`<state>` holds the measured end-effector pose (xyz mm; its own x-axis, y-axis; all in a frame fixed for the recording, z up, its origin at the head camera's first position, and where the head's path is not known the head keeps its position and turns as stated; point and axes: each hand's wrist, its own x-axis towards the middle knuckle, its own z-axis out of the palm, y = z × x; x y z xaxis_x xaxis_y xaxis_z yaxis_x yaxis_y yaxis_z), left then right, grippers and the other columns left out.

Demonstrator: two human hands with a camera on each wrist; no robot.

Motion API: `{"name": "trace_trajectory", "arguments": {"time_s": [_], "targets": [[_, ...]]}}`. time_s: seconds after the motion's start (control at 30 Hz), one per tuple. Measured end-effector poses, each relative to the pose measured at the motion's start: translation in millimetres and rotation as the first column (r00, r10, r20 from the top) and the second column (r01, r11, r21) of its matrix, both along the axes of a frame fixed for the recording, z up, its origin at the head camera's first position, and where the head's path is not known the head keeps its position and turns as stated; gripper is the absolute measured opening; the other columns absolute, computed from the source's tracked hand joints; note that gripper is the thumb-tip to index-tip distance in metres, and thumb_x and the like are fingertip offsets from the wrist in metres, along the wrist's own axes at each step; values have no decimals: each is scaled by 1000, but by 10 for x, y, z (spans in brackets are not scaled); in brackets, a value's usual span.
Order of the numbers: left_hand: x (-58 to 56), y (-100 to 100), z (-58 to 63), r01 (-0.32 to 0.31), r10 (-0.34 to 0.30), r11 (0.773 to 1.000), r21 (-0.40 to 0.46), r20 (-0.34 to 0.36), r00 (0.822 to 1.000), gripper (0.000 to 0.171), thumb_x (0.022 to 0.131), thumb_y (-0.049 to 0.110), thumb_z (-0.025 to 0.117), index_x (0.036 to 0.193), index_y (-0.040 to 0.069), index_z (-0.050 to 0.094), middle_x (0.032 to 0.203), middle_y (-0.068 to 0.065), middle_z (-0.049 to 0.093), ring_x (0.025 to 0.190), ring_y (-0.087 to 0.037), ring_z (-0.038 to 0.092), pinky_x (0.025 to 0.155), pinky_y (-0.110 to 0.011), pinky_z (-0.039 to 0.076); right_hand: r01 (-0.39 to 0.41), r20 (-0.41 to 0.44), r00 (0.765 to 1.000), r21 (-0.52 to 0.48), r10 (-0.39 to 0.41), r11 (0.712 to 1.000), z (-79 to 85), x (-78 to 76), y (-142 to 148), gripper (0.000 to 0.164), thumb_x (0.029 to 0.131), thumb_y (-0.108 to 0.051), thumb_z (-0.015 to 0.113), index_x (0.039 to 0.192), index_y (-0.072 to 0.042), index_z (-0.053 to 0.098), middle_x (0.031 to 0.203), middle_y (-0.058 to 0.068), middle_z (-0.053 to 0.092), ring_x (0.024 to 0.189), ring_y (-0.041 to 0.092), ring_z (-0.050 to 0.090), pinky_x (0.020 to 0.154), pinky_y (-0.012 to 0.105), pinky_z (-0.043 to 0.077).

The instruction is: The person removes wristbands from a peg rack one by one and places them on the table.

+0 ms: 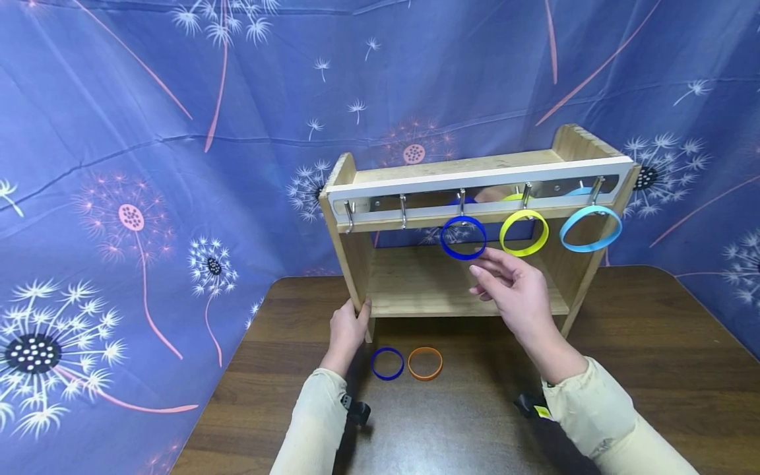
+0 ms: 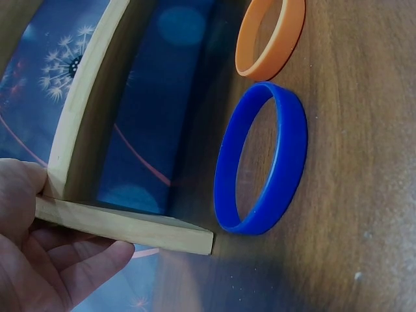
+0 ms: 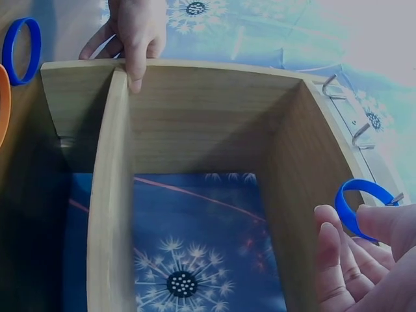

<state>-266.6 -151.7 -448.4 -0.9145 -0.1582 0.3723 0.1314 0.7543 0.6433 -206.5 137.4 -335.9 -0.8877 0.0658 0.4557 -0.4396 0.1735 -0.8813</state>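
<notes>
A wooden shelf [image 1: 415,280] stands on the table, with a white hook rail [image 1: 415,185] along its top front. My left hand [image 1: 347,328] grips the lower left side panel, thumb inside and fingers outside. A blue wristband [image 1: 442,245] hangs from the middle hook. Just below it is my right hand [image 1: 516,287], its fingers relaxed and fingertips at the band's lower edge; whether they touch it is hard to tell. A yellow wristband [image 1: 505,244] and a light blue wristband [image 1: 584,248] hang from the hooks to the right. The two left hooks carry nothing.
On the table [image 1: 261,389] before the shelf lie another blue wristband [image 2: 291,156] and an orange wristband [image 2: 286,39], side by side. A blue dandelion-print cloth [image 1: 237,178] hangs behind. Both wrists wear dark devices.
</notes>
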Motion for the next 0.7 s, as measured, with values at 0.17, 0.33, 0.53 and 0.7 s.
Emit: {"name": "trace_trajectory", "arguments": {"time_s": [0.17, 0.33, 0.53, 0.7], "targets": [[2, 4, -6, -2, 2, 1000, 2, -4, 1000, 27, 96, 31, 59, 81, 9, 64, 62, -6, 59, 65, -36, 61, 64, -50, 48, -11, -13, 1000, -44, 10, 999, 29, -3, -14, 33, 92, -12, 67, 120, 5, 62, 96, -8, 72, 65, 14, 70, 62, 25, 55], [-1, 8, -5, -7, 7, 1000, 1, 1, 1000, 28, 96, 32, 59, 81, 10, 64, 61, -5, 58, 64, -34, 60, 64, -49, 48, -12, -37, 999, -88, 8, 996, 48, -13, -40, 30, 92, -9, 67, 115, 9, 62, 90, -8, 73, 62, 13, 69, 61, 25, 55], [-4, 1, -12, -2, 2, 1000, 4, 4, 1000, 28, 96, 32, 59, 81, 9, 64, 60, -5, 57, 62, -32, 59, 62, -48, 48, -5, -70, 998, -113, -3, 994, 60, -18, -59, 26, 92, -7, 66, 110, 11, 62, 90, -8, 73, 61, 13, 69, 60, 25, 55], [0, 1, -7, -3, 3, 1000, 4, -1, 1000, 27, 95, 31, 59, 81, 9, 64, 61, -5, 59, 64, -34, 60, 64, -50, 48, -15, -77, 997, -134, 5, 991, 72, -6, -59, 26, 92, -6, 66, 110, 13, 61, 94, -5, 73, 60, 13, 69, 59, 24, 55]]}}
